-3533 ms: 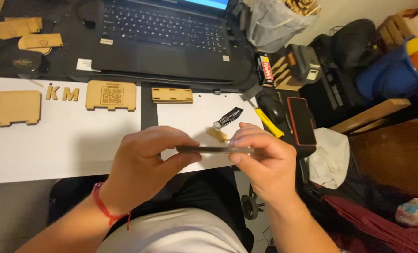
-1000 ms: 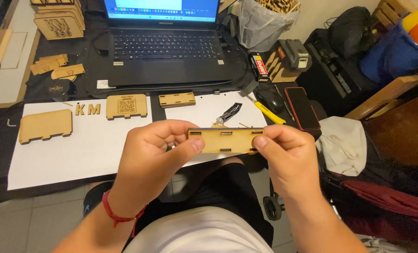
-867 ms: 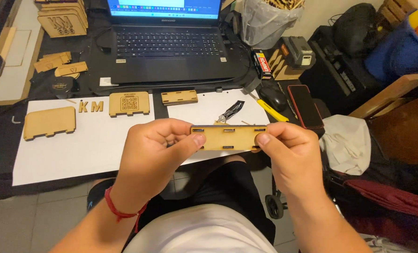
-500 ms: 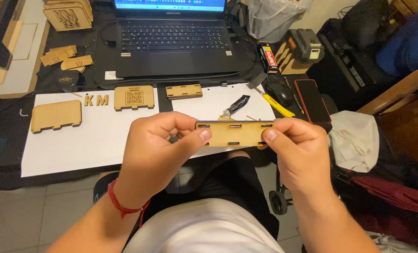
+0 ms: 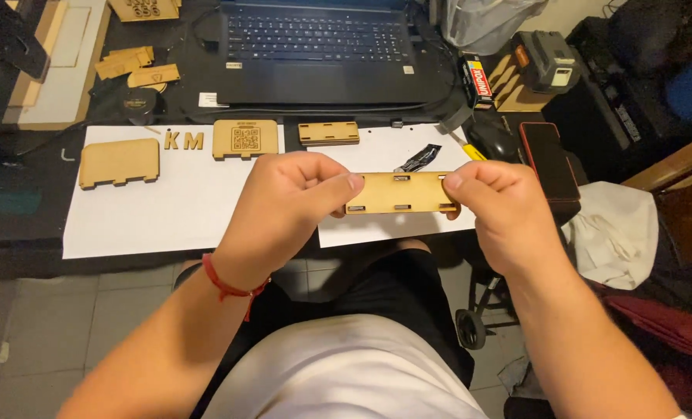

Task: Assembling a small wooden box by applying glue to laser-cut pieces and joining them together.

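Both hands hold a narrow laser-cut wooden panel (image 5: 402, 192) flat and level above the lap, just off the near edge of the desk: the left hand (image 5: 288, 203) pinches its left end between thumb and fingers, and the right hand (image 5: 501, 208) pinches the right end the same way, so each hand is closed on the piece. The panel is a thin strip of pale plywood or fibreboard with small rectangular slots along its face and tabs on its edges; it looks light and stiff, but thin enough that bending or twisting it across the slots could snap it, so the solid ends, where the fingers sit now, seem the safest places to grip. Its cut edges may be a little sharp or sooty. On the desk beyond lie two white paper sheets (image 5: 152, 217) bearing other cut pieces: a larger tabbed panel (image 5: 119, 163), two wooden letters (image 5: 184, 140), a square engraved panel (image 5: 245, 139) and a second slotted strip (image 5: 328, 133). A small dark tube (image 5: 417, 158) rests on the right sheet, a laptop (image 5: 323, 46) sits behind, and a phone in a red case (image 5: 550, 159) lies near the right hand. The bare paper just ahead of the hands offers room to set the strip down; the right side is crowded.
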